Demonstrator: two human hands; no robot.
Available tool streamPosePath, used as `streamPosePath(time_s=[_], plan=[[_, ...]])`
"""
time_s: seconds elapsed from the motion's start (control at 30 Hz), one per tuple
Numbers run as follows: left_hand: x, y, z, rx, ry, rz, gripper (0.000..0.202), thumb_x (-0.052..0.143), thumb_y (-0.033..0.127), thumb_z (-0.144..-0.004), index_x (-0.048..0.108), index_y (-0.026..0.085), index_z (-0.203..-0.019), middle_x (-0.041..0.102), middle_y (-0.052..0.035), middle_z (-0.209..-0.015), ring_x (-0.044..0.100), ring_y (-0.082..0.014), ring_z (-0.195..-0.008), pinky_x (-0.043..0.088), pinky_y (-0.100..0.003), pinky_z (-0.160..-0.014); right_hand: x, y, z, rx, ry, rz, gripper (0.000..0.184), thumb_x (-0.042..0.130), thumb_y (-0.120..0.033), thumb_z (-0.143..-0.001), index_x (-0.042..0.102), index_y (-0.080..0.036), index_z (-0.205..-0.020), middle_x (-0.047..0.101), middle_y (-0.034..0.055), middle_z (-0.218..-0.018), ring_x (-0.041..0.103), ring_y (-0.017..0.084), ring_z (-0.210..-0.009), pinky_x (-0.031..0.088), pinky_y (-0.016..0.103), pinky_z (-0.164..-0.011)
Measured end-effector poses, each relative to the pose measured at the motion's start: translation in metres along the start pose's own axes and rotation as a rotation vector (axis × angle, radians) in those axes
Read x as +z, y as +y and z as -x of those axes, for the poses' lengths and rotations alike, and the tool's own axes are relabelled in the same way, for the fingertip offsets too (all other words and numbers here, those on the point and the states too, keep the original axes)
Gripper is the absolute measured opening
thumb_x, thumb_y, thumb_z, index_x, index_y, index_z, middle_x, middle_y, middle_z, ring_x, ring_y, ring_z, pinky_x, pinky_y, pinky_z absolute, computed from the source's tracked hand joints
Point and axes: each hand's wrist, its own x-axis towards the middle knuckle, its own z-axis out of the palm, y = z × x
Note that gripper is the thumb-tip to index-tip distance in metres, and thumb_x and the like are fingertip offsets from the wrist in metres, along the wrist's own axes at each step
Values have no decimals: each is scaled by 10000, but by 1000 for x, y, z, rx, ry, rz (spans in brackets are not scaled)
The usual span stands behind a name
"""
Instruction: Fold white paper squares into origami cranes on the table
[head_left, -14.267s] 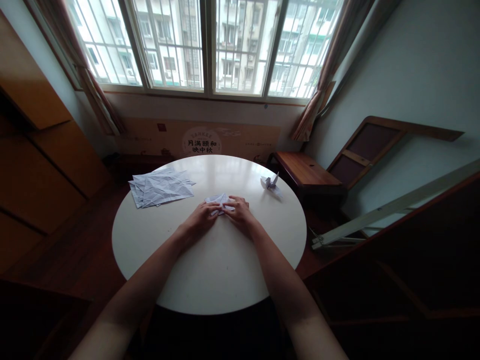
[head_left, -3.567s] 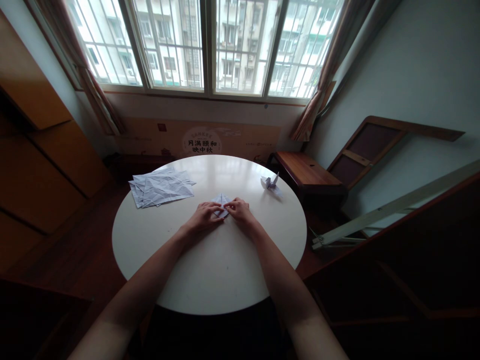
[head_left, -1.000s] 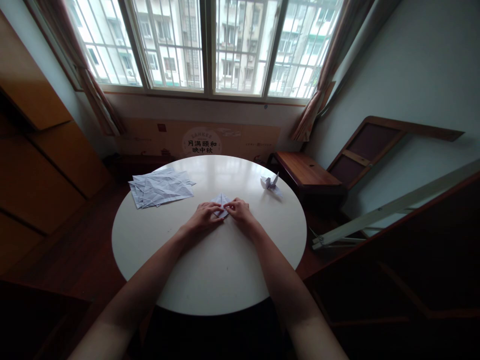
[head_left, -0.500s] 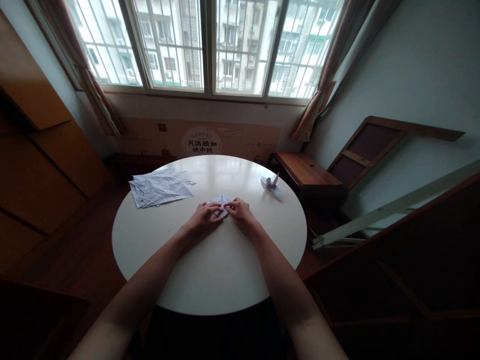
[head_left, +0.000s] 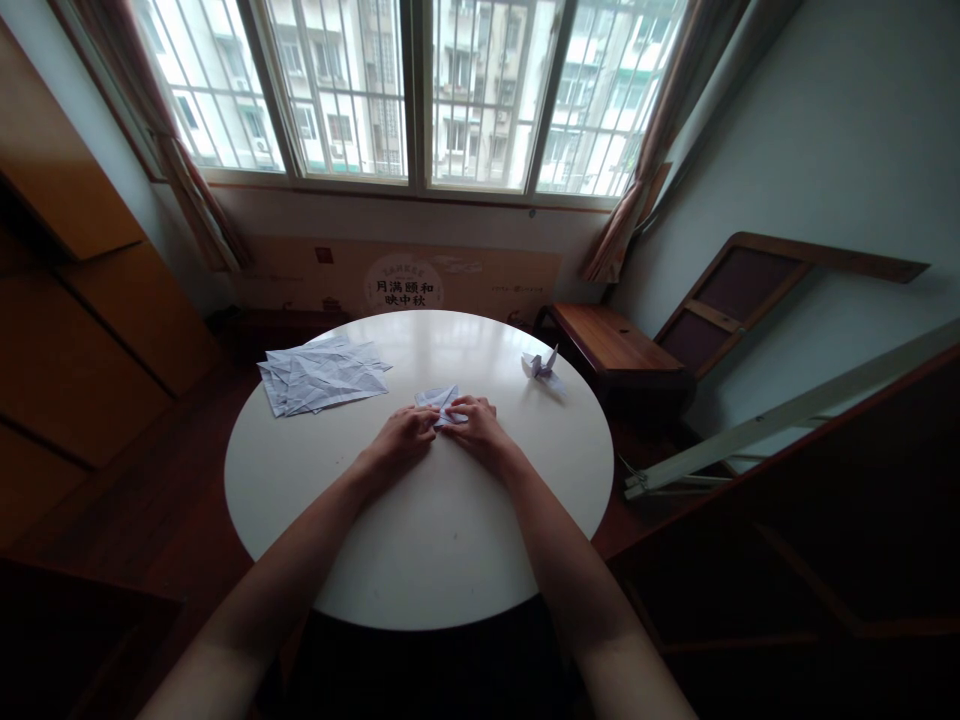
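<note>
A small folded sheet of pale paper (head_left: pixel 442 397) lies on the round white table (head_left: pixel 390 540), between my two hands. Its near edge is partly covered by fingers. My left hand (head_left: pixel 409 430) is closed at the paper's left side, thumb and fingertips pinching the near left edge. From the right, my right hand (head_left: pixel 476 420) holds the paper with bent fingers across its upper face, the thumb at the near edge. A folded paper crane (head_left: pixel 543 370) stands at the table's right side, beyond my right hand.
Several creased paper sheets (head_left: pixel 322 378) lie in a pile at the table's far left. A low wooden bench (head_left: pixel 619 338) stands behind the table on the right. Tall wooden cabinets (head_left: pixel 82 330) line the left wall, and a barred window (head_left: pixel 420 100) is ahead.
The folded paper has turned, and its far edge now looks wider and slanted instead of pointed. My left hand has drawn slightly nearer to me; my right fingers have shifted over the paper.
</note>
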Motion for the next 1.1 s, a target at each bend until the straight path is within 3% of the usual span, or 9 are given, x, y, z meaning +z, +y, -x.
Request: streamPosePath(time_s=[0.2,0.43,0.6,0.73,0.9,1.1], plan=[[-2,3,0,-10,1,7,338,531,208,-812,679,290,-1104,671,-8,-1203,612,-225,-1113,464,-334,-982,1,0,0,-13,23,7,376,615,-579,-807,716,-319,-1059,622,33,-1205,457,255,-1136,302,404,-991],[1,2,1,51,50,42,378,554,200,-812,642,259,-1175,680,-40,-1175,633,-217,-1065,467,-315,-955,0,-2,0,-2,25,9,305,576,-523,-861,727,-321,-1033,631,33,-1195,471,257,-1128,316,410,-979],[-2,4,1,38,69,16,271,540,242,-876,671,251,-1113,714,-51,-1085,657,-206,-986,471,-295,-892,4,1,-1,-33,51,4,309,666,-521,-792,733,-318,-1015,638,38,-1173,449,275,-1147,317,421,-977],[-2,4,0,-16,96,-15,241,563,252,-875,694,228,-1076,737,-64,-977,664,-213,-912,464,-307,-875,6,4,-3,-66,50,-9,295,728,-421,-756,727,-327,-1036,636,35,-1175,439,278,-1150,316,429,-976],[4,-4,-3,11,147,0,212,538,203,-885,707,211,-1014,736,-65,-912,667,-200,-858,456,-329,-885,3,4,-5,-32,76,-4,209,655,-249,-814,747,-323,-986,660,25,-1128,469,267,-1116,333,413,-951],[5,-6,-5,48,226,106,267,611,160,-823,664,212,-1079,725,-55,-980,668,-202,-903,487,-323,-849,0,-1,-4,-85,159,-92,155,652,-276,-839,754,-338,-938,691,15,-1039,525,239,-1067,353,401,-934]])
